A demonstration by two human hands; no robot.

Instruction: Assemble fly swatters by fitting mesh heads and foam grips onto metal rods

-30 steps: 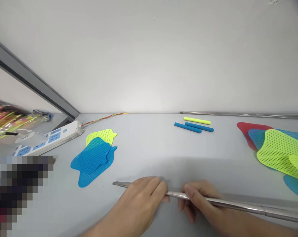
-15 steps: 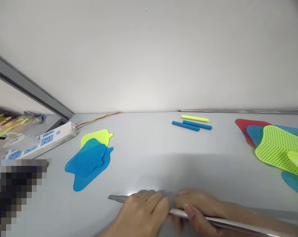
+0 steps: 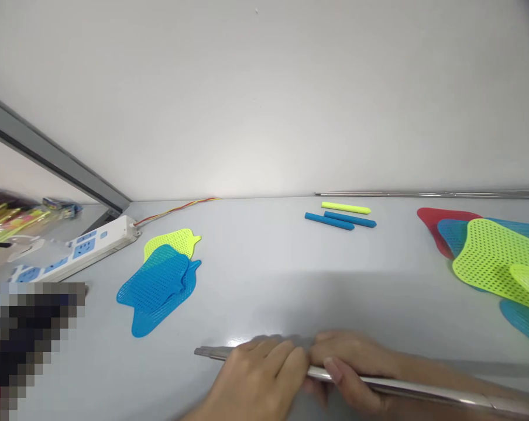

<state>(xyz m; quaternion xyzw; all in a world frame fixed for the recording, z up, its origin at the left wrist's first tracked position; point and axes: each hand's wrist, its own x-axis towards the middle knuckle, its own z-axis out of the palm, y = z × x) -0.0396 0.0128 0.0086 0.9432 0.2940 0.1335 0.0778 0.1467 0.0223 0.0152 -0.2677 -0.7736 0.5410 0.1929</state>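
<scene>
A thin silver metal rod (image 3: 414, 390) lies across the near part of the pale table, its flattened tip (image 3: 205, 352) pointing left. My left hand (image 3: 258, 377) is closed over the rod near that tip. My right hand (image 3: 350, 365) grips the rod just to the right, fingers wrapped around it and thumb on top. The two hands almost touch. Blue and yellow mesh swatter heads (image 3: 161, 283) lie to the left, beyond the rod's tip.
Two blue sticks and a yellow plastic handle (image 3: 341, 215) lie at the back. A pile of red, blue and yellow swatter heads (image 3: 493, 257) sits at the right. A white power strip (image 3: 78, 248) with its cable lies at left. More metal rods (image 3: 426, 193) line the wall.
Both hands and the rod have slid nearer to me and lower in view. My right hand has closed up against the left one on the rod.
</scene>
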